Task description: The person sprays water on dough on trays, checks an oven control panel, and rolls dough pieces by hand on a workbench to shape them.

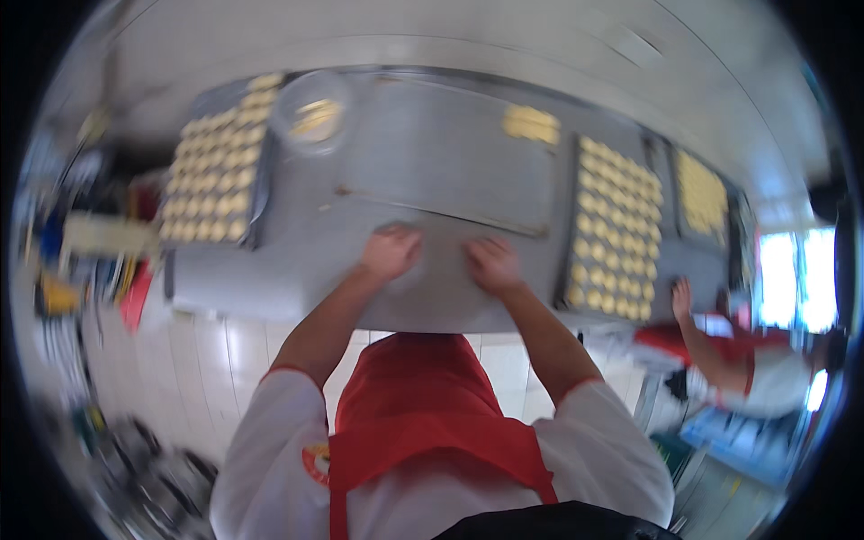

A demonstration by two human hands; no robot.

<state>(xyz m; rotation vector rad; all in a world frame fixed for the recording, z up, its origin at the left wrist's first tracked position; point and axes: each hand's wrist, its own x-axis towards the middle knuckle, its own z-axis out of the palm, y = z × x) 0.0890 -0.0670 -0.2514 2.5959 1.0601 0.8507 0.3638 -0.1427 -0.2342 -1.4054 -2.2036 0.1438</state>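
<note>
My left hand (393, 251) and my right hand (492, 263) are low over the front part of the grey metal table, a short gap apart. Both look rounded, with fingers blurred; I make out nothing held in either. Just beyond them lies a large, shallow metal tray (432, 144), mostly bare. A small cluster of pale yellow dough pieces (531, 124) sits at its far right corner. A clear round bowl (315, 112) with yellow pieces inside stands at the tray's far left.
At the left is a tray of yellow dough pieces in rows (211, 175); another dough tray (615, 229) stands right of my hands. Farther right is a third tray (700, 196). A co-worker's hand (681, 297) reaches to the table's right end. A wall runs behind.
</note>
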